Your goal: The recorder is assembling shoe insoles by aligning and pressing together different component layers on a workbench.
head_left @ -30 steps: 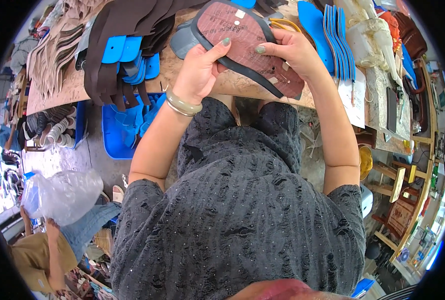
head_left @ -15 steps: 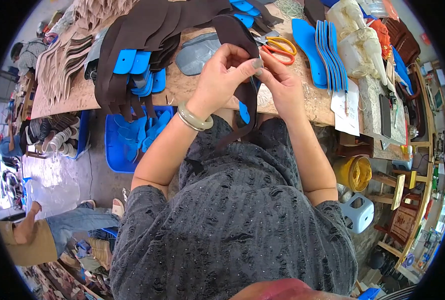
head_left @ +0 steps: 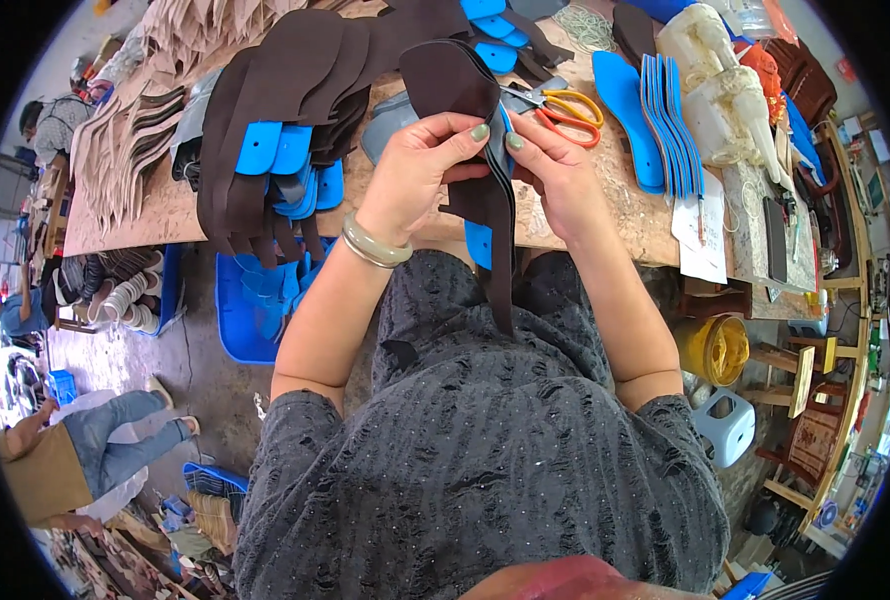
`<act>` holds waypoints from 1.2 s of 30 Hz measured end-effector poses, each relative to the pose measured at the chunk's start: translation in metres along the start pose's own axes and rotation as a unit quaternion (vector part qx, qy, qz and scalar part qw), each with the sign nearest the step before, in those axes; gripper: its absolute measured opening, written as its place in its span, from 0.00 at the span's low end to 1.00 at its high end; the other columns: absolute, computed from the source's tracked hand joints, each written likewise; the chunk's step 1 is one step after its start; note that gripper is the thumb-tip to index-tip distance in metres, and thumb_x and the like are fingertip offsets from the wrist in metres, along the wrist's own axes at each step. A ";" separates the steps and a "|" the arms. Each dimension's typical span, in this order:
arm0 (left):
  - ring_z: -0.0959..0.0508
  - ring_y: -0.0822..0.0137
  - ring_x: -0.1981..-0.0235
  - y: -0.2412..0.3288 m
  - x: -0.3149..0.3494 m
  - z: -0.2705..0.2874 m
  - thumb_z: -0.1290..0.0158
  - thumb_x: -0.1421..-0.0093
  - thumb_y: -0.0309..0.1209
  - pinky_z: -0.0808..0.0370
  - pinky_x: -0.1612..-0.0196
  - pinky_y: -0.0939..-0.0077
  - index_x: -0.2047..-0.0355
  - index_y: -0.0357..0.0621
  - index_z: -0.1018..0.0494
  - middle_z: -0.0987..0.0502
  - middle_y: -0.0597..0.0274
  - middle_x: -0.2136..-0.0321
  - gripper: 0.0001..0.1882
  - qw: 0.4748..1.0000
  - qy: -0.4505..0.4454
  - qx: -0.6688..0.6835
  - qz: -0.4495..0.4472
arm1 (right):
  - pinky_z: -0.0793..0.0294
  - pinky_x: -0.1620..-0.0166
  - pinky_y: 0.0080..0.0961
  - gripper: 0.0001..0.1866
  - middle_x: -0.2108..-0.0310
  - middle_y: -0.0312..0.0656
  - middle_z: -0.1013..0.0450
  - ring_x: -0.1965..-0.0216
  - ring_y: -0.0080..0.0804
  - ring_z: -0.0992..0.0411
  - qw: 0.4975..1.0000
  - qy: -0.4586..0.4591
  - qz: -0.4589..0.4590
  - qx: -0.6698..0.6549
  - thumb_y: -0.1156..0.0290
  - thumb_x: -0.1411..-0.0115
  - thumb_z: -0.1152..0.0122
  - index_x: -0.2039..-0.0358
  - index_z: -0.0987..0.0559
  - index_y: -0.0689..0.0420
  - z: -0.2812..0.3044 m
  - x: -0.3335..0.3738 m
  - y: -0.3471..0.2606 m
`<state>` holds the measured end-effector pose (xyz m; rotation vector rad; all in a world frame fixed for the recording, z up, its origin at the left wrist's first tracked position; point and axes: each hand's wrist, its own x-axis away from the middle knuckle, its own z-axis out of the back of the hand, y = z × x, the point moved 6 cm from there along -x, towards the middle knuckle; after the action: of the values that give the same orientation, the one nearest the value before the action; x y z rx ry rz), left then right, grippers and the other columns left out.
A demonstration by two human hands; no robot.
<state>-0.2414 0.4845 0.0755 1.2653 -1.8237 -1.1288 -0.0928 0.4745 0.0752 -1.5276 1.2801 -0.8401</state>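
Above the table's front edge, my left hand (head_left: 415, 175) pinches a dark brown insole-shaped piece (head_left: 450, 82) between thumb and fingers. Opposite it, my right hand (head_left: 557, 178) pinches the same piece's edge. A strip of blue shows along that edge between the two thumbs. The brown lower end hangs down toward my lap. Beside it a blue tab (head_left: 479, 243) shows below my left hand. Scissors with orange and yellow handles (head_left: 571, 112) lie on the table just beyond my right hand.
A pile of brown pieces with blue tabs (head_left: 290, 75) covers the table's left middle. Beige cut pieces (head_left: 130, 150) lie farther left. Blue insoles (head_left: 627, 120) stand at the right, near white shoe lasts (head_left: 715, 110). A blue bin (head_left: 240, 320) is below the table. Another person (head_left: 75, 450) walks at left.
The brown piece now hangs straighter, with its top fanned left and blue showing at its edge. My hands have moved slightly down and wider apart. The person at left has shifted.
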 end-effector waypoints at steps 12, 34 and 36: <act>0.25 0.77 0.67 0.015 -0.014 0.017 0.46 0.37 0.28 0.27 0.62 0.81 0.62 0.35 0.24 0.24 0.67 0.67 0.08 0.962 0.090 -0.187 -0.180 | 0.30 0.46 0.21 0.21 0.52 0.37 0.26 0.52 0.22 0.28 1.000 -0.005 0.025 -0.003 0.74 0.39 0.41 0.45 0.27 0.62 -0.019 -0.041 0.008; 0.37 0.52 0.37 0.093 0.108 0.136 0.64 0.32 0.33 0.45 0.33 0.53 0.42 0.29 0.38 0.37 0.42 0.39 0.23 0.873 -0.042 0.368 -0.316 | 0.24 0.54 0.28 0.15 0.57 0.37 0.24 0.60 0.27 0.25 0.989 0.147 0.011 -0.005 0.70 0.34 0.49 0.48 0.27 0.59 0.078 -0.189 -0.015; 0.38 0.53 0.36 0.096 0.128 0.147 0.63 0.31 0.37 0.47 0.32 0.53 0.41 0.30 0.39 0.39 0.44 0.38 0.25 0.874 -0.028 0.360 -0.324 | 0.24 0.58 0.26 0.14 0.59 0.37 0.23 0.61 0.27 0.25 0.992 0.098 0.065 -0.043 0.69 0.35 0.47 0.51 0.26 0.59 0.075 -0.216 -0.025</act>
<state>-0.4482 0.4220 0.1035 2.4353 -1.9960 -0.7886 -0.0631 0.7019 0.0880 -1.4379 1.5583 -0.8774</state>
